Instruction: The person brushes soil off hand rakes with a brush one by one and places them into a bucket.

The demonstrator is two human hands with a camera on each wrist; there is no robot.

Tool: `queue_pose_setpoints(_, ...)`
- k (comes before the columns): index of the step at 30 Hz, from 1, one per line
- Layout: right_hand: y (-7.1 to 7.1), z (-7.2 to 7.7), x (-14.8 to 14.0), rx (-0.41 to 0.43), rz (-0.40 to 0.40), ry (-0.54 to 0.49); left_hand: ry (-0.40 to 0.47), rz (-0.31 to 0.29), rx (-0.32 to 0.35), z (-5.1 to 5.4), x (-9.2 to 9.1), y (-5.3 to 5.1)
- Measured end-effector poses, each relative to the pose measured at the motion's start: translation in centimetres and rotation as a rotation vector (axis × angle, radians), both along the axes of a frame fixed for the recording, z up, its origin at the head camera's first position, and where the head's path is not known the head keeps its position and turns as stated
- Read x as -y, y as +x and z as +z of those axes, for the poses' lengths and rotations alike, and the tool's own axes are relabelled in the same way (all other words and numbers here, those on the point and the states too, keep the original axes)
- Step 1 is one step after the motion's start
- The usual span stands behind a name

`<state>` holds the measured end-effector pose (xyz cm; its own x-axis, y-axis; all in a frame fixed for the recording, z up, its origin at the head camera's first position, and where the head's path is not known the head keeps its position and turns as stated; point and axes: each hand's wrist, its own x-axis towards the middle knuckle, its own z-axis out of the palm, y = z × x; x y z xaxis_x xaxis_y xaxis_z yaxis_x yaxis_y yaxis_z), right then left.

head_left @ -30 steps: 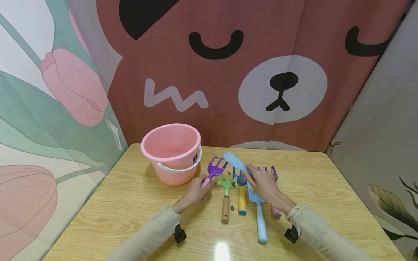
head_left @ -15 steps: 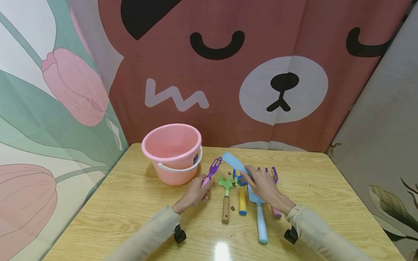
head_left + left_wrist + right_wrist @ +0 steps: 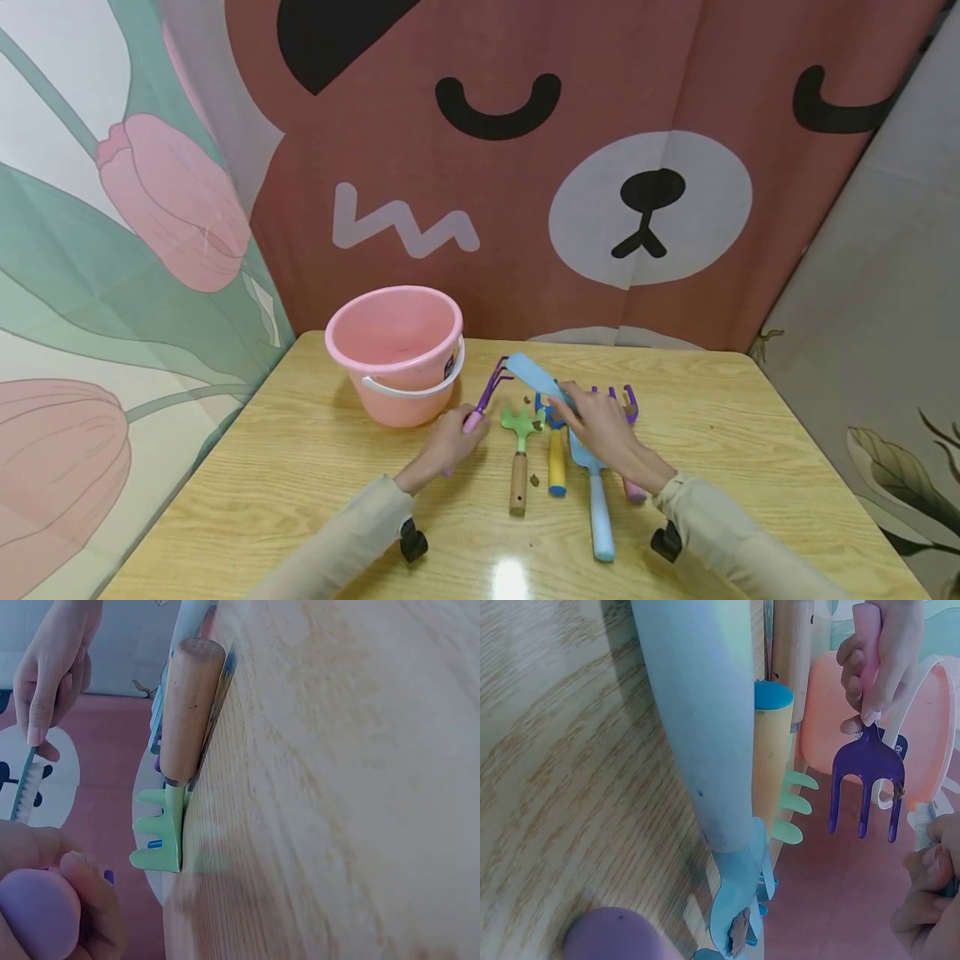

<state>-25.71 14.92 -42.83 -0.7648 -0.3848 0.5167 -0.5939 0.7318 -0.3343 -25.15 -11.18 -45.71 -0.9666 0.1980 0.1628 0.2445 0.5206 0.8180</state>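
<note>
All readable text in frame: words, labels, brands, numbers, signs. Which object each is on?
No text readable in any view.
Dark label on the pink bucket: pale marks, too small and blurred to read.
Bear backdrop: pale zigzag, a drawn shape rather than a word.
Purple fork in the left hand, light-blue brush in the right hand: no lettering seen.

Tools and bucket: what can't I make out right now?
Brush: handle mostly covered by the right hand, head view.
Far-right fork: middle hidden by that hand, head view; beyond bottom edge, right wrist view.
Label on bucket: too small to read, head view.
Brown bits: too small to identify, head view.
</note>
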Motion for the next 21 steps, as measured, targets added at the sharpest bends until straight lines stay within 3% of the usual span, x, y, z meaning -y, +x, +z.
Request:
queue_pose_setpoints(12, -0.05, -0.11, 0.21, 0.053, 0.038, -0.036, 0.143, -0.075, 0.132, -0.36, -0.07, 0.10)
queue_pose_setpoints(17, -0.24, -0.22, 0.36, 0.032, 0.059, -0.038, 0.129, -0.084, 0.132, -0.33, -0.18, 0.12)
queue_pose_setpoints(21, -0.41, -0.22, 0.40, 0.027, 0.063, -0.037, 0.100, -0.075, 0.095, -0.33, -0.23, 0.06)
